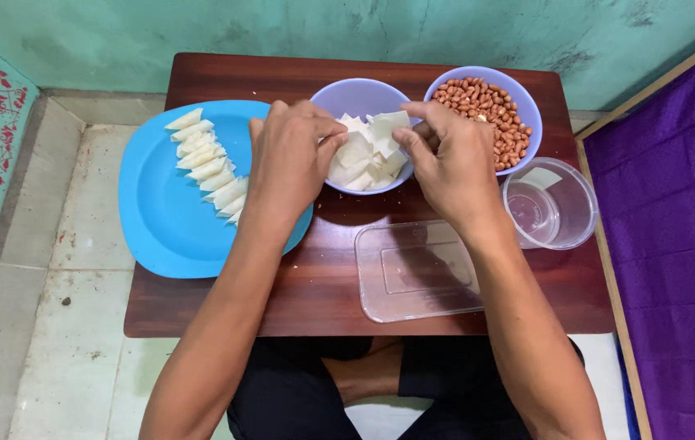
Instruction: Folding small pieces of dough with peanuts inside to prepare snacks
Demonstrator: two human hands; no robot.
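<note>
Tabletop (225, 310) | blue plate (152, 220) at 9 o'clock, folded white pieces (209, 163) in a row | peanut bowl (527, 106) at 1 o'clock | clear lid (412, 273), clear cup (555, 204) | left hand (290, 159), right hand (449, 159) each pinching white wrappers (368, 151) in middle bowl (347, 94), 12 o'clock

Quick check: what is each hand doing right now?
Left hand: fingers pinched at the white wrapper pieces in the bowl.
Right hand: pinching a white wrapper piece above the same bowl.

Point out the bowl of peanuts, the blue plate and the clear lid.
bowl of peanuts (527, 102), head view, right rim
blue plate (160, 220), head view, bare centre
clear lid (412, 273), head view, flat middle
</note>
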